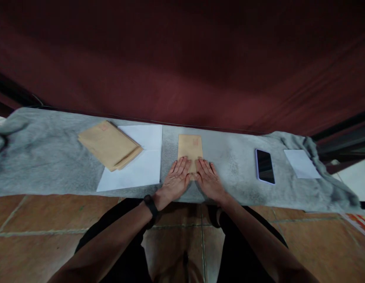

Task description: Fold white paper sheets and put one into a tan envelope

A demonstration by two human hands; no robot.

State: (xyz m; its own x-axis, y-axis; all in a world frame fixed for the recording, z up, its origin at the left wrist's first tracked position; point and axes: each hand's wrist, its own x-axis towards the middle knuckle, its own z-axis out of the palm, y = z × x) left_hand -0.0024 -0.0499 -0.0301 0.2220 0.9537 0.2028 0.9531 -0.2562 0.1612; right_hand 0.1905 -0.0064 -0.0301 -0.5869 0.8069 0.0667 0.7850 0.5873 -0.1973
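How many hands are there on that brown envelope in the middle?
2: the left hand lies flat over the near left part of the brown envelope, the right hand over its near right edge. No other hands show.

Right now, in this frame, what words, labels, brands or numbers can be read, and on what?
No text is legible.
Central brown envelope: reddish print, too blurred to read.
Stack of brown envelopes: reddish mark on the top one, too faint to read.
Phone: dark screen, no text visible.
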